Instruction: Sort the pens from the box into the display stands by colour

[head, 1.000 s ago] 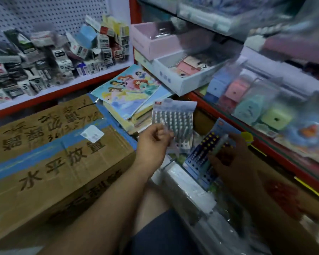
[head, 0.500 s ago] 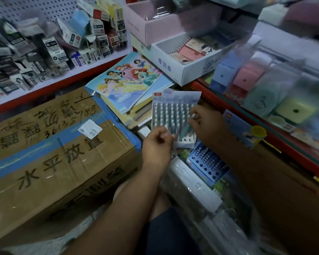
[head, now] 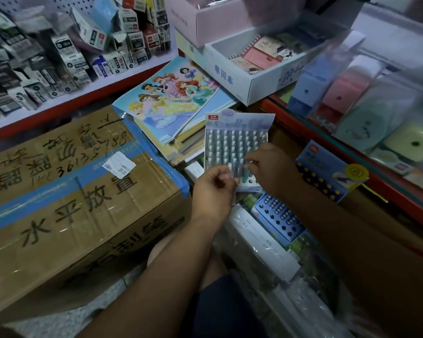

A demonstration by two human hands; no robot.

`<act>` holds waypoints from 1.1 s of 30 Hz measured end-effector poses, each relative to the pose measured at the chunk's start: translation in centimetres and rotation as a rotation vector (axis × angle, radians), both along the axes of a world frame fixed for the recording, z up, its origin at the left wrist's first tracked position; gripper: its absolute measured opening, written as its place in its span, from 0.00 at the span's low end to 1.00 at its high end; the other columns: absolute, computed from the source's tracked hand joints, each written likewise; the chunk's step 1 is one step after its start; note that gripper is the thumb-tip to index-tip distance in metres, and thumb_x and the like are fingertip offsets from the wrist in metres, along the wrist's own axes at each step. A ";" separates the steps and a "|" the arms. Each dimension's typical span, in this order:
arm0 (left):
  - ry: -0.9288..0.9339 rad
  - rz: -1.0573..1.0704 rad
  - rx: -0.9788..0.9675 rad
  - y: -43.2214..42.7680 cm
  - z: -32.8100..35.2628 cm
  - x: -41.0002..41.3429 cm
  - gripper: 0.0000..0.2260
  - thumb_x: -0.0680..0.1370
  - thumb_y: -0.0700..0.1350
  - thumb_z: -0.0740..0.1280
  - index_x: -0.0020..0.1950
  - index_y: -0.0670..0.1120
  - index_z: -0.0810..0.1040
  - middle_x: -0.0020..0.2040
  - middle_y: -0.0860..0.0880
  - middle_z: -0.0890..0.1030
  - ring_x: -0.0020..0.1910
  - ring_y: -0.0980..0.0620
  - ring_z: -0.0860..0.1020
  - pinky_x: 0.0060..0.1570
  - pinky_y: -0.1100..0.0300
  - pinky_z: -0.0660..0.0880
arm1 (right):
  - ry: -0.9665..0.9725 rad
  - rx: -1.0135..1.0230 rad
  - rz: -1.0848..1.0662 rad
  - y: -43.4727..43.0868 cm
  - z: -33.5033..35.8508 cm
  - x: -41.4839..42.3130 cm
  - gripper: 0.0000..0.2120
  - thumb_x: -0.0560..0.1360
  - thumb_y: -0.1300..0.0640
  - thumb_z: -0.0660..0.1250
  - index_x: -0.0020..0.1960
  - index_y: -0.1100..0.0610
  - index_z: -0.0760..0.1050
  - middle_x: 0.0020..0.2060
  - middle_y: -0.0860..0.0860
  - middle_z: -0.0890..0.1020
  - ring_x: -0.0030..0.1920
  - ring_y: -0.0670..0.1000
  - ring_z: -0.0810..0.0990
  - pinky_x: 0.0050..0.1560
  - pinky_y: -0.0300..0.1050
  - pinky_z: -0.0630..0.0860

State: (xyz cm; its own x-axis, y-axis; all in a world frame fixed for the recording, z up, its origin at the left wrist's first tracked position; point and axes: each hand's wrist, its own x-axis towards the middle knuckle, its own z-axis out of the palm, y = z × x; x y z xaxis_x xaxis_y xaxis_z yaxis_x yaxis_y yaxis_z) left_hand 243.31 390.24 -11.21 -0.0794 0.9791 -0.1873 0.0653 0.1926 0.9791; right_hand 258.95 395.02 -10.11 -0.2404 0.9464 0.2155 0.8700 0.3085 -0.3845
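Three display stands are in view; the pale stand (head: 235, 142), its red tag reading roughly "LANTU", is gripped at its lower left corner by the left hand (head: 213, 189), fingers curled; the right hand (head: 271, 167) pinches a teal pen (head: 246, 176) at its bottom rows; the lower blue stand (head: 279, 217) sits below it and the right blue stand (head: 324, 179) to its right; the carton (head: 71, 191) left of it reads "水平放置"; the white box (head: 239, 76) above it reads "单词本".

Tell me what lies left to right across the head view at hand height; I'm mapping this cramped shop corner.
Taped cardboard carton → left hand, holding the pale pen stand → teal pen → right hand pinching it → blue pen stand with the yellow sticker → red shelf edge.
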 end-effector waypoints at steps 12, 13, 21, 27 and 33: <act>-0.038 -0.027 0.039 -0.2 1.0 0.0 0.10 0.75 0.29 0.69 0.44 0.45 0.78 0.38 0.48 0.77 0.41 0.55 0.78 0.47 0.67 0.78 | 0.510 -0.187 -0.070 -2.9 3.7 -1.2 0.06 0.75 0.59 0.72 0.52 0.55 0.81 0.41 0.46 0.82 0.41 0.40 0.80 0.39 0.30 0.75; -0.026 -0.049 0.061 -0.3 1.1 0.1 0.11 0.75 0.29 0.69 0.44 0.45 0.79 0.38 0.49 0.78 0.40 0.58 0.78 0.46 0.67 0.78 | 0.467 -0.196 -0.032 -3.3 3.7 -1.5 0.07 0.74 0.61 0.72 0.52 0.55 0.81 0.40 0.45 0.82 0.40 0.39 0.80 0.40 0.29 0.74; 0.206 0.109 0.057 1.3 0.7 -1.6 0.20 0.74 0.45 0.75 0.62 0.52 0.73 0.64 0.51 0.73 0.59 0.56 0.74 0.61 0.55 0.76 | 0.354 0.021 -0.243 -2.6 4.4 1.8 0.06 0.77 0.54 0.70 0.50 0.55 0.82 0.41 0.46 0.83 0.42 0.41 0.81 0.43 0.31 0.76; 0.397 -0.121 -0.127 4.6 -1.6 -5.6 0.32 0.74 0.46 0.75 0.75 0.48 0.66 0.69 0.47 0.73 0.54 0.52 0.77 0.27 0.67 0.74 | 0.230 0.008 -0.218 -1.6 2.8 2.3 0.07 0.78 0.55 0.69 0.51 0.58 0.82 0.45 0.52 0.83 0.44 0.49 0.80 0.50 0.48 0.77; 0.399 -0.319 -0.037 4.8 -3.6 -6.2 0.29 0.75 0.43 0.73 0.74 0.50 0.67 0.69 0.50 0.74 0.60 0.53 0.75 0.54 0.53 0.79 | 0.181 -0.075 -0.171 -0.8 1.7 1.9 0.07 0.78 0.55 0.69 0.51 0.59 0.81 0.43 0.53 0.82 0.44 0.52 0.79 0.50 0.50 0.77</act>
State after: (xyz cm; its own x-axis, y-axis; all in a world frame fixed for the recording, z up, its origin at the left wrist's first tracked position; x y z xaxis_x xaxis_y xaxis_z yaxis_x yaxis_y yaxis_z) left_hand 237.15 395.01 -14.83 0.1503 0.9594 -0.2385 0.4939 0.1361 0.8588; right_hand 260.83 394.27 -8.39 -0.0389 0.9849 0.1686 0.8223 0.1274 -0.5547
